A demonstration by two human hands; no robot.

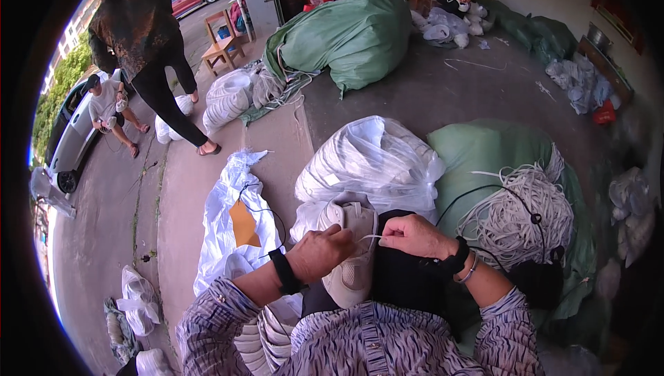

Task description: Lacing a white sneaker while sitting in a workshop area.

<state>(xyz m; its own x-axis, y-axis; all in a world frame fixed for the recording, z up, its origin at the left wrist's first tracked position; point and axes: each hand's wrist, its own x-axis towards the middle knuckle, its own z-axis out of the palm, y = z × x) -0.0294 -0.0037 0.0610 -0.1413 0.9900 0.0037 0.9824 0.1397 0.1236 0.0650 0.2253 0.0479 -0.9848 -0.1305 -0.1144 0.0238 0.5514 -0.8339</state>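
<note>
A pale shoe [354, 265] sits on the lap at lower centre of the frame, its toe toward the wearer. The right hand [415, 235] pinches a white lace [372, 237], stretched taut over the shoe; the left hand [321, 251] is closed at the shoe's opposite side, though whether it grips lace or shoe I cannot tell. Lacing looks underway but unfinished: the lace is not tied, and the hands hide how many eyelets are filled. The heap of laces [519, 213] at right and the bag of shoes [366, 161] above centre suggest plenty more remains.
</note>
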